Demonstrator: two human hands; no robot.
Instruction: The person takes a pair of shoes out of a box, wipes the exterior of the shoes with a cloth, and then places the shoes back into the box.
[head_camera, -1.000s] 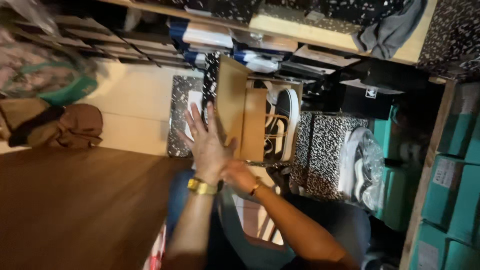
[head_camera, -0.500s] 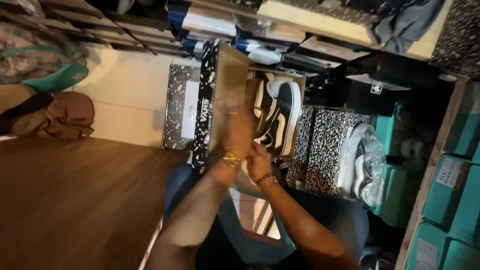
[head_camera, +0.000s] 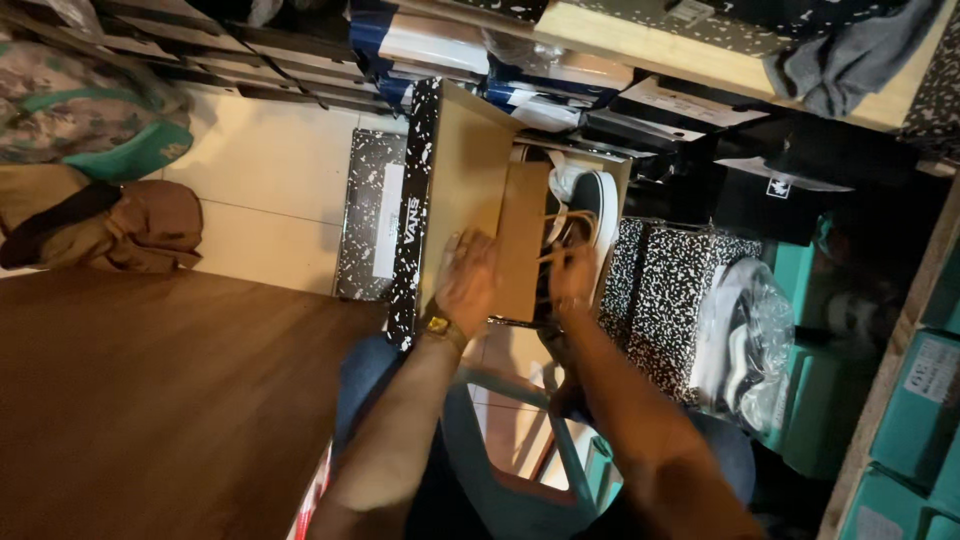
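the left hand (head_camera: 466, 281) lay flat, fingers spread, palm against the brown cardboard inner side of an open shoe box (head_camera: 478, 195), its forearm running up from the lower edge of the view with a gold watch (head_camera: 437, 326) at the wrist. the right hand (head_camera: 573, 272) reached in just beside it, fingers bent at the box's open mouth, touching the black and white shoe (head_camera: 583, 205) there; whether it pinched the laces or only rested on them could not be told through the blur. half a second before, both hands had been close together, lower on the box and wrist to wrist; since then they had parted, the left to the cardboard wall, the right to the shoe. the box sat just ahead of the person's knees, above the pale floor (head_camera: 270, 170), its speckled black and white lid (head_camera: 418, 210) raised on the left side. its long axis ran away from the person, towards the stacked boxes (head_camera: 450, 40) beyond. the shoe lay along the same line inside, its white-rimmed sole facing right. a speckled box (head_camera: 665, 290) stood near on the right, a wooden tabletop (head_camera: 150, 400) on the left.
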